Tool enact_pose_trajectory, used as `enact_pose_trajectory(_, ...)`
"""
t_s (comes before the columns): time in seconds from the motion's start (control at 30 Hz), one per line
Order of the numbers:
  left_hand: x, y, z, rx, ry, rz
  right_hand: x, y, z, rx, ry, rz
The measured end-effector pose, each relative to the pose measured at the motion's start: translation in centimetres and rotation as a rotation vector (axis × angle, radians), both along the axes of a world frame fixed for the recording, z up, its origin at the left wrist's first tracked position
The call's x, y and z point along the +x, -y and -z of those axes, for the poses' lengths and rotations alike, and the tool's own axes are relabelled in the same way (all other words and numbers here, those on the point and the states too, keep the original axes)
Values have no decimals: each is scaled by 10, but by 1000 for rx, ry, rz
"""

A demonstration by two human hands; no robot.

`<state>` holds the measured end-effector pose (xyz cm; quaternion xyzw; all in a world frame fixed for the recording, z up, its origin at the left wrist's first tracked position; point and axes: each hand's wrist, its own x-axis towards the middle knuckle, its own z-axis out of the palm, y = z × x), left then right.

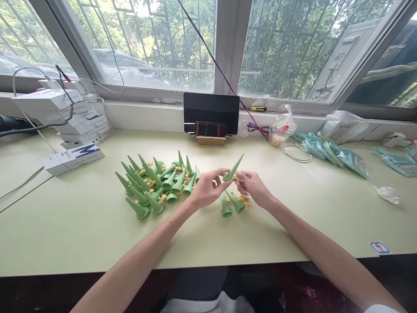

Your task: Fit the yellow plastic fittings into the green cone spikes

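Between thumb and fingers, my left hand (211,188) grips a green plastic cone-shaped spike (233,168) by its wide capped base, the tip pointing up and right. My right hand (253,187) pinches a small yellow valve piece (236,177) at the side of that spike; whether the two are joined I cannot tell. Below the hands, two more green spikes (226,208) lie on the table beside a few yellow pieces (244,200). Left of my left hand spreads a pile of similar green spikes (151,178), several with yellow pieces on or among them.
White boxes (74,157) are stacked at the left with cables around them. A dark screen (211,108) with a phone (210,129) before it stands at the back. A tied plastic bag (282,130), a coiled cable (296,153) and teal bagged items (348,158) lie right.
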<state>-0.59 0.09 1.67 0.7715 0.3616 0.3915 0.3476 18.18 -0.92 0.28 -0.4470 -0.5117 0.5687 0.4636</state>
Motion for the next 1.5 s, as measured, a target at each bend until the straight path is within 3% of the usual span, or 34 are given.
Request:
enact_pose_trajectory(0.17,-2,0,-6,-148,102,-55,-3,4,1,317,205,69)
enact_pose_trajectory(0.33,-3,0,-10,-361,205,-29,-1,8,1,510,443,97)
enact_pose_trajectory(0.67,-2,-1,-12,-485,320,45,2,7,0,622,503,164)
enact_pose_trajectory(0.97,-2,1,-8,-424,282,37,0,7,3,430,274,88)
enact_pose_trajectory(1.5,-1,-5,1,-45,169,-37,2,2,1,-125,-325,-223)
